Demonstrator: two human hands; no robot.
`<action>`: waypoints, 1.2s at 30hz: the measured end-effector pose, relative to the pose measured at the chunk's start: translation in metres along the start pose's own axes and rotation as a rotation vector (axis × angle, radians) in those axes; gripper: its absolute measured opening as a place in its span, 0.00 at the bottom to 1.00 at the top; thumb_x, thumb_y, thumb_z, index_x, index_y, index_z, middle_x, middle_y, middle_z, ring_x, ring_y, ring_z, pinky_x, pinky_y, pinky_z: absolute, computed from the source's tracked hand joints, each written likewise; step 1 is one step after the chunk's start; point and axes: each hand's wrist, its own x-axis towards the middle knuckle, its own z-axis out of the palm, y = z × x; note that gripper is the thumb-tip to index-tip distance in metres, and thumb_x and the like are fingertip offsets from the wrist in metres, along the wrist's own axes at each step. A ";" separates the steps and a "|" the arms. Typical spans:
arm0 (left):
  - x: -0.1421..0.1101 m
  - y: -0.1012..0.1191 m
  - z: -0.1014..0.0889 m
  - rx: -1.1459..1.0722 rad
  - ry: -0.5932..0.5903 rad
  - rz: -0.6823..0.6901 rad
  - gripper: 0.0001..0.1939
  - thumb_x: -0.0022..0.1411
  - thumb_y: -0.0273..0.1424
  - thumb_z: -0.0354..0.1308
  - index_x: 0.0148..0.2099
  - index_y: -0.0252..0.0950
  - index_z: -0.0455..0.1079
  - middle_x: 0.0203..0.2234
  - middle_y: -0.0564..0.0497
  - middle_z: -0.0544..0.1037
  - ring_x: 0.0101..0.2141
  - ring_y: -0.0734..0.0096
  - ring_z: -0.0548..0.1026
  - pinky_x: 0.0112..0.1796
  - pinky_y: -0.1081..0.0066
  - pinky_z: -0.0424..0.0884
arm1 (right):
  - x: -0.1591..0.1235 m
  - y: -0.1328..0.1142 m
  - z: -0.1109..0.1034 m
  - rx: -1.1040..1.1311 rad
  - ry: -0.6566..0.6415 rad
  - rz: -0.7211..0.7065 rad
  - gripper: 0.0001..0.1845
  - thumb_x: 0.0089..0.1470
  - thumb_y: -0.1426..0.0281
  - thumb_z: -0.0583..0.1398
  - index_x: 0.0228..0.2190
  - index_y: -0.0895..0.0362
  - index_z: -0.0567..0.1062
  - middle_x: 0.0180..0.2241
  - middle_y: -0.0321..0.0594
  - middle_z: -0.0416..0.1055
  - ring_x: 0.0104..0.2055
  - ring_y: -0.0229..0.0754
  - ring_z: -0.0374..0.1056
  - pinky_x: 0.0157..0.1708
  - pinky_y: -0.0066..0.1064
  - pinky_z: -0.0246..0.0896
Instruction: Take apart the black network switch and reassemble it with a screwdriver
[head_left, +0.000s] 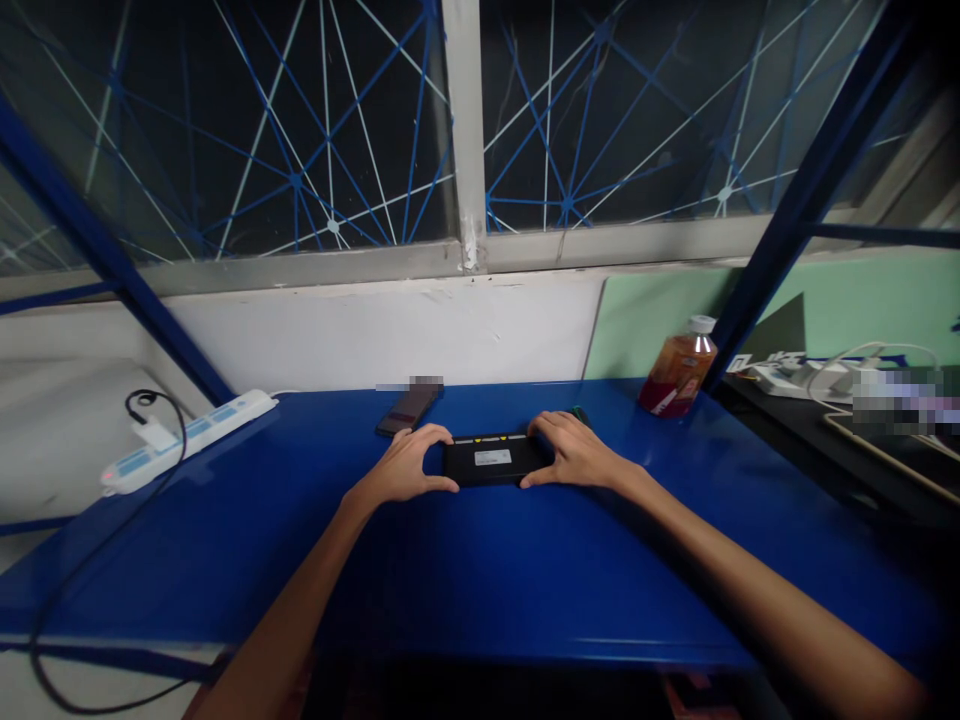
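Observation:
Between my hands is a flat black rectangular box (465,472) with a white label on its upper face and yellow marks along its far edge. My left hand (405,465) grips its left end, fingertips at the far corner and thumb at the near one. On the opposite end my right hand (574,452) holds it the same way. Whether the box rests on the blue table (480,570) or is slightly lifted, I cannot tell. A dark phone (411,408) lies just beyond my left hand. Some small dark green thing (579,412) shows partly behind my right hand.
A white power strip (195,435) with a black cable (112,545) lies at the left edge. Back right stands a drink bottle (679,368) with a white cap, near a blue metal post (784,200). White chargers and cables (832,380) crowd a dark surface further right.

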 end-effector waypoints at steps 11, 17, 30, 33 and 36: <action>0.000 -0.003 0.004 0.008 0.030 0.025 0.30 0.52 0.52 0.59 0.53 0.44 0.64 0.53 0.47 0.68 0.53 0.52 0.66 0.56 0.51 0.52 | 0.000 0.002 0.002 0.000 0.005 0.014 0.36 0.39 0.40 0.61 0.39 0.57 0.69 0.40 0.49 0.71 0.43 0.55 0.67 0.43 0.44 0.60; 0.000 -0.001 0.002 -0.002 0.030 -0.002 0.31 0.51 0.52 0.61 0.53 0.44 0.65 0.54 0.47 0.68 0.54 0.51 0.65 0.56 0.51 0.53 | 0.000 0.001 0.001 0.026 -0.002 0.017 0.37 0.39 0.40 0.62 0.39 0.57 0.69 0.40 0.48 0.71 0.41 0.53 0.67 0.41 0.42 0.61; -0.001 0.000 0.000 0.005 0.033 -0.005 0.31 0.49 0.54 0.61 0.52 0.45 0.69 0.54 0.48 0.69 0.54 0.46 0.64 0.55 0.45 0.54 | 0.001 0.000 -0.001 0.075 -0.038 0.025 0.35 0.40 0.42 0.63 0.40 0.57 0.69 0.39 0.47 0.70 0.39 0.51 0.68 0.36 0.40 0.62; -0.001 -0.002 0.002 0.002 0.042 0.005 0.32 0.49 0.54 0.61 0.52 0.44 0.68 0.54 0.48 0.69 0.54 0.47 0.64 0.56 0.46 0.53 | 0.001 0.002 0.001 0.060 -0.026 0.017 0.35 0.40 0.43 0.63 0.40 0.57 0.70 0.40 0.47 0.70 0.40 0.52 0.68 0.37 0.41 0.62; -0.001 -0.002 0.002 -0.001 0.038 0.000 0.32 0.49 0.54 0.60 0.53 0.44 0.68 0.54 0.47 0.69 0.54 0.48 0.65 0.56 0.47 0.53 | 0.001 0.002 0.002 0.037 -0.015 0.012 0.36 0.40 0.42 0.62 0.40 0.57 0.70 0.40 0.48 0.71 0.41 0.53 0.68 0.39 0.42 0.62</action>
